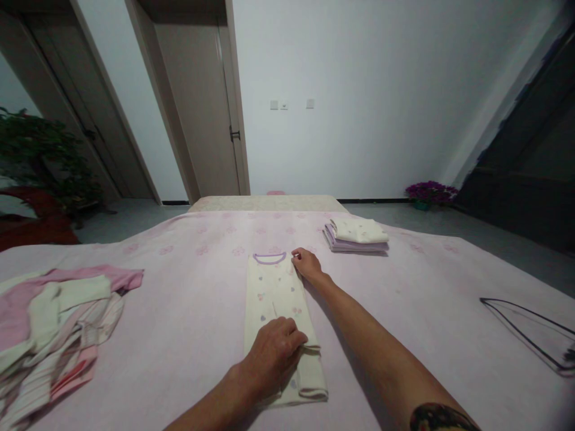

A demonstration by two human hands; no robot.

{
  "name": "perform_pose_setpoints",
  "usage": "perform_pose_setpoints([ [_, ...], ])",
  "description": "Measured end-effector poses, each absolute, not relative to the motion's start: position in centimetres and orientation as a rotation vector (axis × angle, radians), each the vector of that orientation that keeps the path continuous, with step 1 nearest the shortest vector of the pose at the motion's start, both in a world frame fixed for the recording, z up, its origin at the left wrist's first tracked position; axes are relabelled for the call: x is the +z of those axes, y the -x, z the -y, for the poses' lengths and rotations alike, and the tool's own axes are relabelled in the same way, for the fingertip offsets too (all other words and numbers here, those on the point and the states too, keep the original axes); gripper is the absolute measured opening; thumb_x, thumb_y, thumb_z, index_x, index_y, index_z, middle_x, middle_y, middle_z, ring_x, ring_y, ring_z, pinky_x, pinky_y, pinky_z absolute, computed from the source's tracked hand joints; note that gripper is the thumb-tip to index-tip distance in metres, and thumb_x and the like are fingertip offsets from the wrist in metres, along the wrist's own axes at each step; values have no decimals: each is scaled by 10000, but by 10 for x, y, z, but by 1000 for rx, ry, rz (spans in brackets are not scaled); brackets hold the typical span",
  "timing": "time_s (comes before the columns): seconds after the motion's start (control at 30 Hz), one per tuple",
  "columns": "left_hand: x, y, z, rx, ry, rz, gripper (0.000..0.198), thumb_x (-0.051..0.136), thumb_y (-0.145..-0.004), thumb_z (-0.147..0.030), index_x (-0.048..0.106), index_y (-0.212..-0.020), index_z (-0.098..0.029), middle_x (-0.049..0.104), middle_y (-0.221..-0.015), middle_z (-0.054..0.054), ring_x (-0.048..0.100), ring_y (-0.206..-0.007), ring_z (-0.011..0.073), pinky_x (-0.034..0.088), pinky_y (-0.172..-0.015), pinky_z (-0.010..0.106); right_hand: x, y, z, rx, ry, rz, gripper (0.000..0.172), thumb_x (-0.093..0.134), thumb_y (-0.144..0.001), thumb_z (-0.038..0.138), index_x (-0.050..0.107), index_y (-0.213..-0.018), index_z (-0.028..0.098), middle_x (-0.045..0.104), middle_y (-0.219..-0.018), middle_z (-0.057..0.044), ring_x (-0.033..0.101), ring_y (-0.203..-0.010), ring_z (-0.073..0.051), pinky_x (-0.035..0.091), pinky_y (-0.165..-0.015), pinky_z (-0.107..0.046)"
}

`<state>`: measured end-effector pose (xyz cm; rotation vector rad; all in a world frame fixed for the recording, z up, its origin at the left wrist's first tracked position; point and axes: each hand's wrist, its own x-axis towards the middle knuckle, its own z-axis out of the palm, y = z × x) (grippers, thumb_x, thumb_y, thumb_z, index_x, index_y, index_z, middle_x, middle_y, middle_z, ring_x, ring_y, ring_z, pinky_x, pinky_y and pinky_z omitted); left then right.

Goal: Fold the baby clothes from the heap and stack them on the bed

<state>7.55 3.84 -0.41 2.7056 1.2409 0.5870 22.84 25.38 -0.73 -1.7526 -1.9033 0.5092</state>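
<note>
A cream shirt point(263, 299) with small printed hearts and a lilac neckline lies on the pink-flowered cloth, folded into a long narrow strip, its neckline pointing away from me. My left hand point(276, 350) rests on its lower half, with thumb and fingers closed on a folded layer near the right edge. At the shirt's upper right corner, beside the neckline, my right hand point(307, 263) pinches the edge between curled fingers. My left palm hides part of the lower fabric.
Loose pink, white and striped clothes point(67, 323) are heaped at the left. A folded stack of garments point(357, 234) lies back right. A black wire-like frame point(525, 332) rests near the right edge. Purple flowers point(429, 193) stand on the floor beyond.
</note>
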Motion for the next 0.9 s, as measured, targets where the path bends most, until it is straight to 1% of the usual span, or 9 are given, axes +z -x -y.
perform_pose_setpoints([
  [0.13,-8,-73,-39,644,-2731,-1177,125,552,-930,-151,657,-943,-218,631,-852,36,543,-773,172,344,-658,289,-9,-228,-257,454,1779,1961,311,588,-848,167,705,-1125,247,731,-1109,-41,646,-1024,-186,436,-828,-265],
  [0.23,-10,-71,-38,649,-2754,-1128,108,550,-932,-161,637,-948,-222,622,-853,33,535,-779,174,337,-655,295,-8,-227,-258,418,1775,2014,287,585,-870,183,713,-1117,251,726,-1133,-41,642,-1044,-188,435,-847,-270],
  [0.37,-9,-71,-37,576,-2800,-1080,69,556,-931,-178,605,-906,-220,612,-848,23,521,-780,173,326,-645,299,-6,-224,-258,369,1774,2082,274,573,-890,191,720,-1111,256,717,-1152,-42,633,-1065,-187,431,-873,-272],
  [0.57,-6,-72,-37,535,-2840,-1080,86,549,-940,-185,575,-864,-214,606,-848,16,514,-775,165,317,-633,299,1,-223,-258,284,1742,2214,281,533,-928,214,721,-1131,259,690,-1178,-73,625,-1080,-209,426,-889,-292],
  [0.67,-8,-72,-37,560,-2868,-1069,77,553,-932,-183,569,-862,-212,603,-843,17,506,-760,166,305,-619,306,4,-221,-259,239,1737,2284,277,513,-941,209,721,-1119,247,681,-1176,-88,628,-1063,-214,423,-877,-294],
  [0.77,-11,-71,-37,609,-2915,-1059,115,544,-941,-199,551,-827,-208,590,-810,13,488,-726,165,285,-603,316,7,-218,-260,192,1739,2345,287,478,-954,201,715,-1113,232,679,-1169,-95,630,-1051,-214,427,-857,-289],
  [0.9,-14,-71,-37,655,-2944,-1062,138,538,-955,-228,537,-817,-214,583,-804,7,482,-720,169,278,-602,324,11,-217,-260,138,1730,2431,320,447,-958,192,688,-1164,230,677,-1171,-105,631,-1055,-224,436,-848,-296],
])
